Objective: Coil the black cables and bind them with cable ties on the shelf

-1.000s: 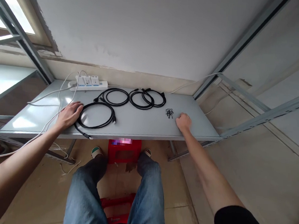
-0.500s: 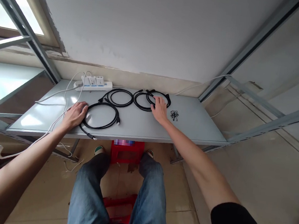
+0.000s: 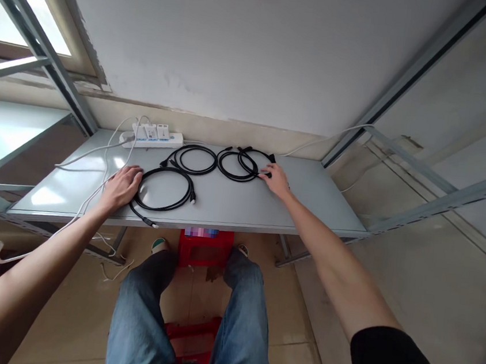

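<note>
My left hand [image 3: 121,185] lies flat on the shelf top, fingers stretched out, at the left edge of a coiled black cable [image 3: 166,207]. This cable's two plug ends point toward the front edge. Farther back lies a second coiled black cable [image 3: 194,171]. To its right is a looped black cable [image 3: 234,178], with rings that overlap. My right hand [image 3: 276,181] is at the right side of those loops, fingers closed on the black cable near a dark connector. The small pile of black twist ties is hidden behind this hand.
A white power strip [image 3: 154,142] with chargers plugged in stands at the back left, and white cords [image 3: 103,182] run from it past my left arm. Metal posts [image 3: 349,144] frame the grey shelf top [image 3: 223,203]. A red stool [image 3: 205,250] stands underneath.
My right hand has moved right from the middle of the looped cable to its right side, where its fingers have closed. It now covers the twist ties. My left hand stays in place.
</note>
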Demonstrator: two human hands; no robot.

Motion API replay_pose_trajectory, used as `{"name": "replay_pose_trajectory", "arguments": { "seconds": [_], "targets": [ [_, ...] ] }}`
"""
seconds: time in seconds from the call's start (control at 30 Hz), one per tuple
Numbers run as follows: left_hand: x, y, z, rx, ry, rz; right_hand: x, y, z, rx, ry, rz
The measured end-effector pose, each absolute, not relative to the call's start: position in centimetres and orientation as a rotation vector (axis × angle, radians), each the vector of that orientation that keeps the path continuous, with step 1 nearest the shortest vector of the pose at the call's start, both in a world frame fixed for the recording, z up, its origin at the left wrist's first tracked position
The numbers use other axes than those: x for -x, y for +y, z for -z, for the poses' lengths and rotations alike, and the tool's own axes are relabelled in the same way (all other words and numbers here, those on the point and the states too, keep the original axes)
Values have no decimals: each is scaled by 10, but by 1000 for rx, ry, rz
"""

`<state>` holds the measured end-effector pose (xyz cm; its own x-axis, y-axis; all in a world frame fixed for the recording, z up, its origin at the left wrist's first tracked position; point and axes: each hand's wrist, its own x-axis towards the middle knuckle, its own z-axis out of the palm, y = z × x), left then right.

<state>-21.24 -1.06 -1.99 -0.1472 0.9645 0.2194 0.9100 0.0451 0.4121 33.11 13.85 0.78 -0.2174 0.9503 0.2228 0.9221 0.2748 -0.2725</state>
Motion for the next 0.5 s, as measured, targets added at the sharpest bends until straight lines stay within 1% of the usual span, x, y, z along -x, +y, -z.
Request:
{"name": "replay_pose_trajectory", "arguments": {
  "seconds": [0.17, 0.37, 0.5],
  "targets": [
    [210, -12, 16, -1966, 2182, -673, -309, 134, 2, 1721, -2301, -30],
    [210, -12, 16, -1961, 2183, -678, -313, 137, -1, 1667, -2454, 59],
    [211, -12, 18, -1962, 2178, -700, -311, 148, -10, 1670, -2334, -6]
  ]
}}
